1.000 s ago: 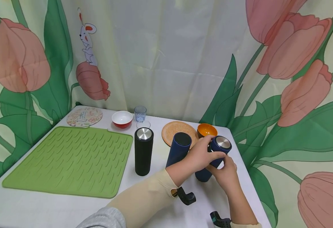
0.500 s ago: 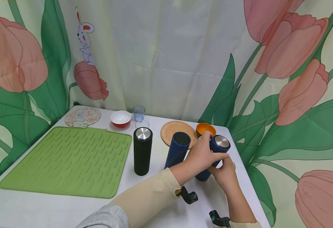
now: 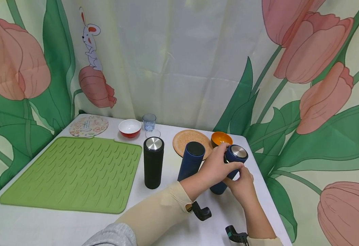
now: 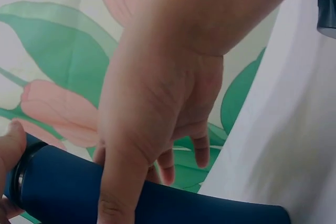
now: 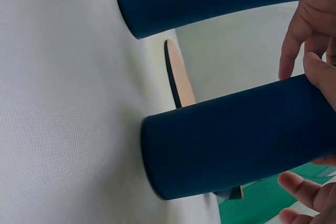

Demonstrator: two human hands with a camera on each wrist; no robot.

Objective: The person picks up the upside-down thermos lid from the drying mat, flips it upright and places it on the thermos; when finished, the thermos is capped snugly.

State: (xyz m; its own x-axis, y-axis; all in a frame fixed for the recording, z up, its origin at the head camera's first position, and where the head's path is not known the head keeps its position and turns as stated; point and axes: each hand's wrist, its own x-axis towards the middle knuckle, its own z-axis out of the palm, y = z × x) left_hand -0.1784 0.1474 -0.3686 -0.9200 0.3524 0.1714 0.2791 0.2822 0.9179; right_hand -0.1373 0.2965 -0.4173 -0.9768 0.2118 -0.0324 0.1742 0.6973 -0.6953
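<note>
A dark blue vacuum flask with a silver-topped lid stands at the table's right, slightly tilted in the head view. My left hand grips it near the lid, thumb across the front and fingers behind. Just below, my right hand holds the flask's body; in the left wrist view the right hand has its thumb over the blue side, the fingers partly hidden behind. The right wrist view shows the flask's lower body with its base at the white cloth. A second blue flask, black-topped, stands left of it.
A black flask stands mid-table, right of a green mat. Along the back are a floral round mat, a red-and-white bowl, a glass, a round wooden board and an orange bowl.
My left hand shifted its fingers off the lid's edge and back round it, its wrist swinging slightly right and then left. The right hand and the flask stay nearly in place.
</note>
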